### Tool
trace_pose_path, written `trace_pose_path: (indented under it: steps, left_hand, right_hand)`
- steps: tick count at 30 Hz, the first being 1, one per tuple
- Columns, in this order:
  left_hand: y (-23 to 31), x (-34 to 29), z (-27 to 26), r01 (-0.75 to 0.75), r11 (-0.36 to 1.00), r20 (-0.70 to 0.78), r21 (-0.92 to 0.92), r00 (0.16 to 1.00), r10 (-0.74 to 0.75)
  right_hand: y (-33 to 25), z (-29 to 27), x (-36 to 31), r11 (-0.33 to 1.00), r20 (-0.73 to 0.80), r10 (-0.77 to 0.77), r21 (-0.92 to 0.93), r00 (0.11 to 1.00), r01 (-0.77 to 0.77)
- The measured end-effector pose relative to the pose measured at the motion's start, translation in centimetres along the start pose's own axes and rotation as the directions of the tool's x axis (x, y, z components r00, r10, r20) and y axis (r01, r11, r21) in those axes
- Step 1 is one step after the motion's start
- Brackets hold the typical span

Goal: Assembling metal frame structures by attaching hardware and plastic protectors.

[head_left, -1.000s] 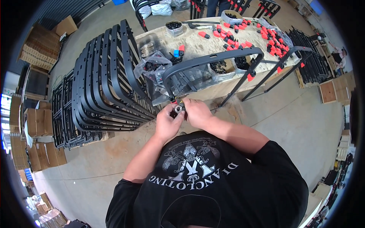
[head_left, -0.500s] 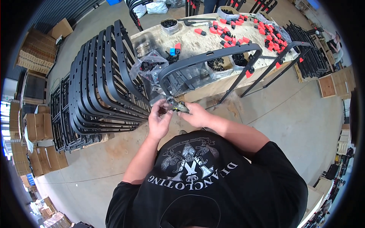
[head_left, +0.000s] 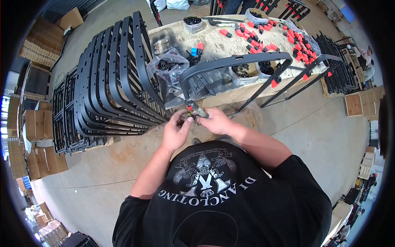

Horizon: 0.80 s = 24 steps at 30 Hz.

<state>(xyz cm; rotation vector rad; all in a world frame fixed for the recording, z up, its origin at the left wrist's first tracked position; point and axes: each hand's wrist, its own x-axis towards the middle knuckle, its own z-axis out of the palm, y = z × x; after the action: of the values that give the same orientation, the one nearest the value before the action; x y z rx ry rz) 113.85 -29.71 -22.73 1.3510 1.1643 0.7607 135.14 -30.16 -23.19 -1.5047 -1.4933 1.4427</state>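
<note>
My right hand (head_left: 217,121) is closed round the handle of what looks like a ratchet wrench (head_left: 200,110). Its round head lies at the near end of a dark grey bent tube frame (head_left: 230,62). Just left of it, my left hand (head_left: 176,131) has its fingers pinched beside the tube end. What they grip, if anything, is too small to make out. A small red piece (head_left: 189,108) shows at the tube end, above the left fingertips. The frame rests against the near side of a wooden worktable (head_left: 214,41).
A row of similar grey frames (head_left: 103,78) stands close on the left. On the table are red and black plastic parts (head_left: 257,43), boxes of small black fittings (head_left: 245,74) and a clear plastic bag (head_left: 168,64). Another frame (head_left: 321,61) leans at the right.
The wrench and my right hand have shifted slightly right, and its handle shows more. My left hand has moved a little right, toward the tube end. The whole view has shifted slightly.
</note>
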Motion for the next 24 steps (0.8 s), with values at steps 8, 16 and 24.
trace_pose_path:
  steps: [8,16,24]
  left_hand:
    - [-1.4,1.3,-0.1,-0.111,0.988,-0.249,-0.110,0.965,0.081]
    - [-7.0,5.6,-2.3,0.024,0.939,-0.246,-0.344,0.962,-0.115]
    - [-8.6,7.8,-1.7,0.032,0.830,-0.230,-0.558,0.954,-0.192]
  right_hand:
    - [2.4,0.4,0.3,0.988,-0.103,-0.156,-0.010,0.982,0.156]
    - [4.8,-4.1,-4.2,0.979,-0.418,-0.032,-0.196,0.908,-0.056]
    - [9.3,-6.0,-8.8,0.951,-0.381,0.169,-0.178,0.909,-0.251]
